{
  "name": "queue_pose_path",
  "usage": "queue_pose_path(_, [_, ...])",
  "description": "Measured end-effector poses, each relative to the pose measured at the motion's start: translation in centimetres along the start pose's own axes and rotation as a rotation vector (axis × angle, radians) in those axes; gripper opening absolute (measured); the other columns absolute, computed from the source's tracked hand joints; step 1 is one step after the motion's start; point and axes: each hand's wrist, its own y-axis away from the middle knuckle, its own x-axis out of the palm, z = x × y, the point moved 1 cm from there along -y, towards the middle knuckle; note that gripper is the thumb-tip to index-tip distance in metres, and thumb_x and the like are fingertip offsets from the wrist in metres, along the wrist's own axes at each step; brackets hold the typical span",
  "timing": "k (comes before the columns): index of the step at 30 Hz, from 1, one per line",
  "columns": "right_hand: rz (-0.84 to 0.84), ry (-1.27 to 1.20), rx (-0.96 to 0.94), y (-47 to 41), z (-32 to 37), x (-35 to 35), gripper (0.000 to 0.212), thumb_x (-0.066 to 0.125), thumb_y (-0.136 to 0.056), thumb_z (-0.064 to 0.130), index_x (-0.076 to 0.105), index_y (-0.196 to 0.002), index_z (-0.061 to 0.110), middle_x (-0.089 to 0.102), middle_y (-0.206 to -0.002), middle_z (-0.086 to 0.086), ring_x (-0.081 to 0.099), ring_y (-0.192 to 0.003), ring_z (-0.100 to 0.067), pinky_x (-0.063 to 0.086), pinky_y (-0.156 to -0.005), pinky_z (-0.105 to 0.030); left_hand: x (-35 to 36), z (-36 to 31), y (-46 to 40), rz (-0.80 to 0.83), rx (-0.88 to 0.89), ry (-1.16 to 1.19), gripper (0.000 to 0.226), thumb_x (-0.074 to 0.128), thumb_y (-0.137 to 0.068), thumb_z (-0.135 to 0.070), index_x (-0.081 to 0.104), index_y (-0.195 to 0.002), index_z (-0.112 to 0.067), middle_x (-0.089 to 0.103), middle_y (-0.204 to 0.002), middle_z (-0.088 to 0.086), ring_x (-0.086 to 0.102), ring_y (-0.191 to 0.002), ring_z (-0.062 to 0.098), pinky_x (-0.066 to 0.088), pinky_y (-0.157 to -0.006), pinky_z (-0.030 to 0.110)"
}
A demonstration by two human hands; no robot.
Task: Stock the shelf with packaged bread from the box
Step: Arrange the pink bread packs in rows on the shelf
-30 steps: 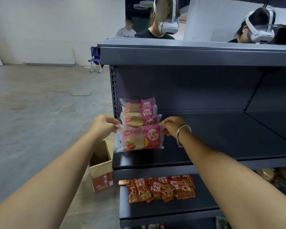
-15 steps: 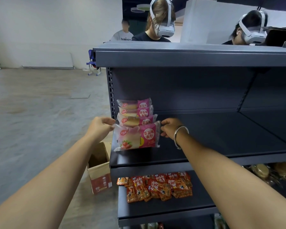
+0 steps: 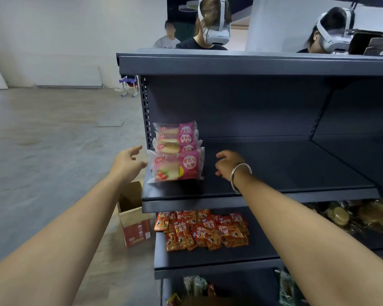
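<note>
1. Head view: the front bread packet point(image 3: 176, 165) stands on the shelf point(image 3: 274, 173) at frame centre, ahead of three like it. The left hand point(image 3: 128, 161) and right hand point(image 3: 229, 164) flank it, fingers loose, holding nothing. Best to draw both straight away without brushing it, then reach to the box point(image 3: 134, 214), lower left.
2. The packet is clear film over pale bread, with a pink label and a strawberry print.

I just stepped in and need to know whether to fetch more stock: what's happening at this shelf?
A person is stocking pink strawberry bread packets on the dark metal shelf. Four packets sit at its left end, the front packet standing at the shelf's edge. Both the left hand and the right hand are open beside it, holding nothing. The cardboard box stands on the floor below; its contents aren't visible.
</note>
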Motion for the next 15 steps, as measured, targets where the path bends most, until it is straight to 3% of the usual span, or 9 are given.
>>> queue_pose_path(4, [0.015, 0.009, -0.018, 2.6, -1.6, -2.4, 0.041, 0.044, -0.088, -0.002, 0.053, -0.126, 0.01, 0.058, -0.123, -0.012, 0.062, -0.085, -0.021, 0.043, -0.053, -0.016, 1.0, -0.6, 3.6, -0.066, -0.028, 0.016, 0.063, 0.06, -0.088, -0.01, 0.033, -0.144, -0.017, 0.038, -0.148, 0.011, 0.036, -0.136, 0.03, 0.033, -0.109, 0.044])
queue_pose_path(7, [0.033, 0.03, -0.016, 4.7, -3.4, -4.8, 0.036, 0.045, -0.088, -0.001, 0.057, -0.121, 0.01, 0.06, -0.114, -0.009, 0.063, -0.074, -0.019, 0.045, -0.054, -0.017, 2.5, -0.8, 6.7, -0.099, -0.06, -0.001, 0.061, 0.057, -0.09, -0.015, 0.03, -0.145, -0.016, 0.037, -0.148, 0.01, 0.037, -0.135, 0.03, 0.034, -0.107, 0.043])
queue_pose_path(9, [0.053, 0.059, -0.002, 5.8, -5.2, -6.1, 0.027, 0.046, -0.089, 0.001, 0.061, -0.109, 0.012, 0.061, -0.103, -0.007, 0.06, -0.062, -0.013, 0.049, -0.059, -0.022, 3.8, -0.6, 9.2, -0.119, -0.079, -0.009, 0.06, 0.056, -0.091, -0.016, 0.029, -0.145, -0.013, 0.039, -0.146, 0.012, 0.039, -0.133, 0.032, 0.037, -0.107, 0.045])
queue_pose_path(11, [0.077, 0.06, 0.042, 6.9, -7.6, -6.9, 0.019, 0.046, -0.089, 0.003, 0.061, -0.083, 0.012, 0.064, -0.091, -0.009, 0.058, -0.057, -0.013, 0.052, -0.067, -0.029, 5.1, 0.6, 11.5, -0.137, -0.116, -0.023, 0.058, 0.056, -0.089, -0.018, 0.034, -0.142, -0.011, 0.045, -0.141, 0.016, 0.044, -0.128, 0.035, 0.04, -0.105, 0.047])
queue_pose_path(13, [0.097, 0.067, 0.093, 7.9, -10.2, -7.3, 0.027, 0.045, -0.09, 0.005, 0.057, -0.068, 0.016, 0.063, -0.08, -0.008, 0.057, -0.054, -0.014, 0.05, -0.061, -0.028, 6.6, 2.1, 14.1, -0.144, -0.171, -0.015, 0.058, 0.057, -0.083, -0.02, 0.041, -0.138, -0.01, 0.051, -0.133, 0.02, 0.05, -0.122, 0.037, 0.043, -0.102, 0.046])
queue_pose_path(15, [0.136, 0.091, 0.126, 9.0, -12.9, -7.2, 0.029, 0.046, -0.091, 0.006, 0.055, -0.065, 0.018, 0.063, -0.078, -0.008, 0.057, -0.056, -0.015, 0.048, -0.058, -0.027, 8.4, 3.6, 16.6, -0.126, -0.231, -0.043, 0.053, 0.056, -0.086, -0.013, 0.042, -0.137, -0.008, 0.052, -0.133, 0.02, 0.05, -0.121, 0.036, 0.043, -0.102, 0.042])
